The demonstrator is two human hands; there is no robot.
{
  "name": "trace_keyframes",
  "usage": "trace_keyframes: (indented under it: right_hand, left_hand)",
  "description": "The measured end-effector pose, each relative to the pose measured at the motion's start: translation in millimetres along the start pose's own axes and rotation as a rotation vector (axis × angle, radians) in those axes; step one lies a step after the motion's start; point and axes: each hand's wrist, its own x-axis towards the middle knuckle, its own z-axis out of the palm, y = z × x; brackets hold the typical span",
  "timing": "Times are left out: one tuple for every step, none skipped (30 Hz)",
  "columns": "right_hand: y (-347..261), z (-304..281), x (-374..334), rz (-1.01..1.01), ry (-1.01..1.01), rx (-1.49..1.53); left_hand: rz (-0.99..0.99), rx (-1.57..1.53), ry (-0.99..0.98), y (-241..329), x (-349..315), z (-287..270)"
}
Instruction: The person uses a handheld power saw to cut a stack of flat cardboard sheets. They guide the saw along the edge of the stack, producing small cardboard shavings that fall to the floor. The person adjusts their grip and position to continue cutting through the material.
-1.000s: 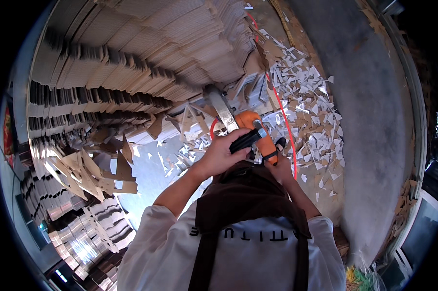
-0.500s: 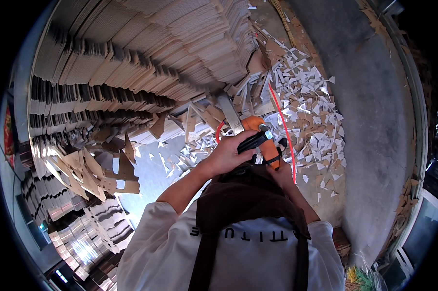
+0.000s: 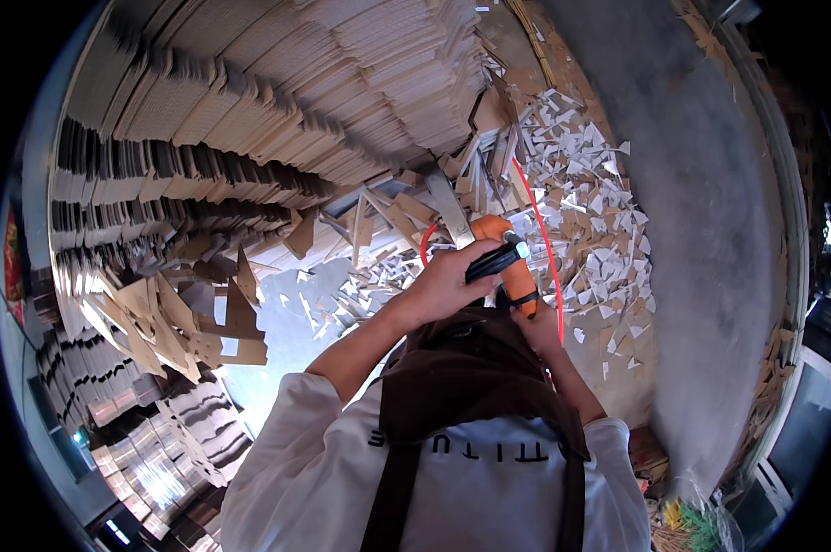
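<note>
An orange handheld power tool (image 3: 519, 279) with a flat metal bar (image 3: 448, 207) is held in front of my waist. The bar points away toward the cardboard stacks. My left hand (image 3: 445, 285) is closed round its black side handle (image 3: 492, 264). Lower down, my right hand (image 3: 537, 325) grips the rear end of the orange body; its fingers are partly hidden by the tool and my brown apron (image 3: 480, 377). A red hose (image 3: 546, 241) runs past the tool's right side, and a red loop shows on its left.
Tall stacks of cut cardboard sheets (image 3: 250, 101) rise ahead and to the left. Torn cardboard pieces (image 3: 236, 322) stick out at the left. White and brown scraps (image 3: 600, 239) litter the floor to the right, beside a grey concrete strip (image 3: 710, 212). Wrapped bundles (image 3: 153, 465) stand lower left.
Both hands and the orange tool have shifted slightly to the right. The metal bar has moved a little right with them, and both hands keep their grip.
</note>
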Motion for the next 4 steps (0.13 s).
trace_keyframes:
  right_hand:
    - [2,-2,-1,-0.001,-0.005,0.002]
    - [2,-3,-1,-0.026,-0.025,0.0]
    - [1,-4,0,-0.032,-0.035,-0.025]
    - [1,-2,4,-0.039,-0.045,-0.051]
  left_hand:
    - [-0.009,0.041,0.024,6,-2,2]
    - [-0.02,0.082,0.049,10,-6,5]
    - [-0.034,0.127,0.077,16,-9,8]
    - [-0.075,0.152,0.085,20,-12,9]
